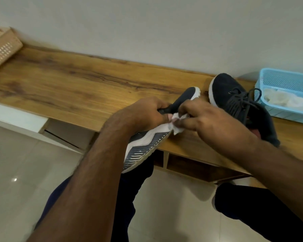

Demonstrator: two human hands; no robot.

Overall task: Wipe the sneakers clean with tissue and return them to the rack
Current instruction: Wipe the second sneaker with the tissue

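Observation:
My left hand (147, 114) grips a dark sneaker (145, 145) turned on its side, so its white and navy ribbed sole faces me over the front edge of the wooden top (77, 84). My right hand (205, 119) pinches a crumpled white tissue (177, 126) against the white rim of that sole. The second dark sneaker (234, 96), laces loose, stands upright on the wooden top just right of my hands, partly hidden behind my right forearm.
A light blue plastic basket (285, 81) holding white tissues sits at the right end of the top. A beige woven basket (2, 48) stands at the far left. Open compartments (191, 165) lie under the top. My knees and pale floor tiles fill the foreground.

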